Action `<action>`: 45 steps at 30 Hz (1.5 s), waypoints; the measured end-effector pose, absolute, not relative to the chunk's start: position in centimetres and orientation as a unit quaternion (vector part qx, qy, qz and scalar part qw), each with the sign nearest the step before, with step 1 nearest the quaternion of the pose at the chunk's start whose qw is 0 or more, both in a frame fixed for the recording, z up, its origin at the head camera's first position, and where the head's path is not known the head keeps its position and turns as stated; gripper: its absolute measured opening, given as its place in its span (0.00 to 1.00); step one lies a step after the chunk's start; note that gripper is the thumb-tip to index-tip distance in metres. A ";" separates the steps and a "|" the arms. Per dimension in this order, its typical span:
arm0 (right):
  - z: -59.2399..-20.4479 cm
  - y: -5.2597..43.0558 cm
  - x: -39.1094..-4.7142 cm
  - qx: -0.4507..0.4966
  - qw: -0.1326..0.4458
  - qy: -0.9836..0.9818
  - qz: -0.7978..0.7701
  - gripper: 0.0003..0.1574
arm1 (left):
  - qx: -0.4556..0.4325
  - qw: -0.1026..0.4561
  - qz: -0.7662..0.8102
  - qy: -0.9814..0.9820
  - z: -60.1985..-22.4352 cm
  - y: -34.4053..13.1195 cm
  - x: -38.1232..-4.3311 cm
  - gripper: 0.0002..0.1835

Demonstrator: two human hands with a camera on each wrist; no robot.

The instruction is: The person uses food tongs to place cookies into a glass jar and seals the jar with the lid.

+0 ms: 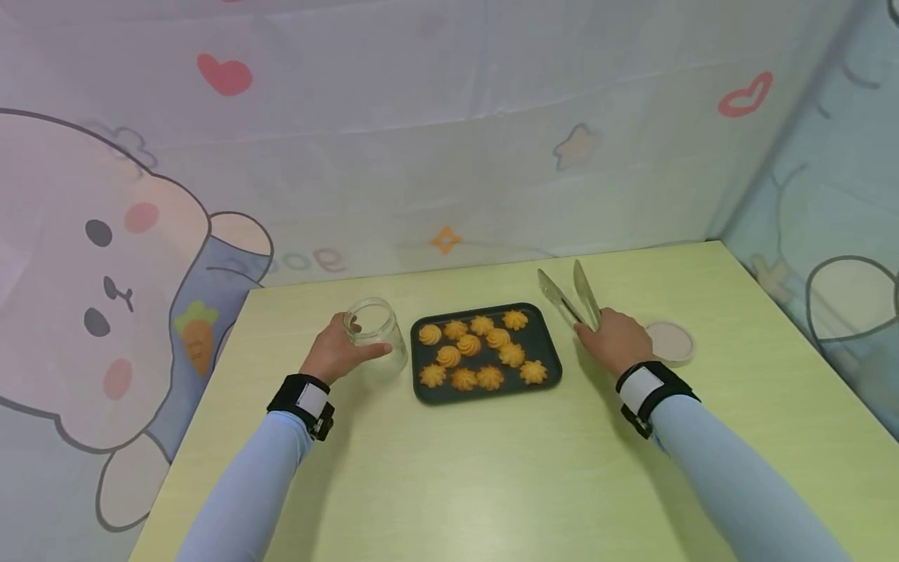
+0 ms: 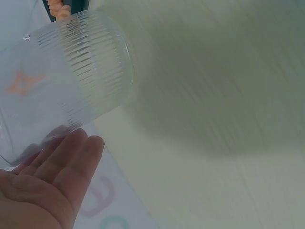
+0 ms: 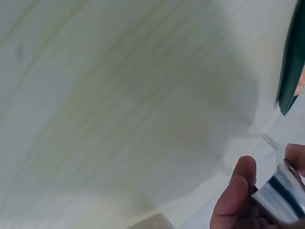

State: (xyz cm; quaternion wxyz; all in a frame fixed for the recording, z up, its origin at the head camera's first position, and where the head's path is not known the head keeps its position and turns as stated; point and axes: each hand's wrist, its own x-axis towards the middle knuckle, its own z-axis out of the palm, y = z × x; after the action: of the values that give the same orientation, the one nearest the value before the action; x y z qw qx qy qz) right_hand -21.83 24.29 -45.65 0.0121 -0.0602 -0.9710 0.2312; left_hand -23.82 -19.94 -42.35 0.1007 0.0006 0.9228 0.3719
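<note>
A clear glass jar (image 1: 393,361) with its mouth uncovered is at the left of the dark baking tray (image 1: 485,396). My left hand (image 1: 335,355) grips the jar from its left side, thumb at the front. In the left wrist view the ribbed jar (image 2: 90,62) rests against the fingers (image 2: 71,160). Metal tongs (image 1: 588,295) are held in my right hand (image 1: 618,342), their two arms spread apart and pointing away from me, beyond the tray's right edge. Several golden piped cookies (image 1: 489,378) lie on the tray. Whether the jar touches the table cannot be told.
A round white lid (image 1: 670,342) lies on the table just right of my right hand. The pale yellow-green table (image 1: 449,484) ends at the back against a printed cloth (image 1: 421,156), which also hangs at the sides.
</note>
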 end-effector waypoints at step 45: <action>-35.4 21.8 -17.0 0.188 -0.101 -0.975 0.052 0.18 | -0.002 0.104 0.387 0.916 -43.0 -19.8 -23.7 0.51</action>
State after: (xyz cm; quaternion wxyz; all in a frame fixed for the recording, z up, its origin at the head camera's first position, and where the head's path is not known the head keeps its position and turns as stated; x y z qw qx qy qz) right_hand -16.96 21.80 -35.42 -0.1013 0.1882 -0.9755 0.0523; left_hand -23.70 -19.84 -42.99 0.1043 -0.0023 0.9162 0.3869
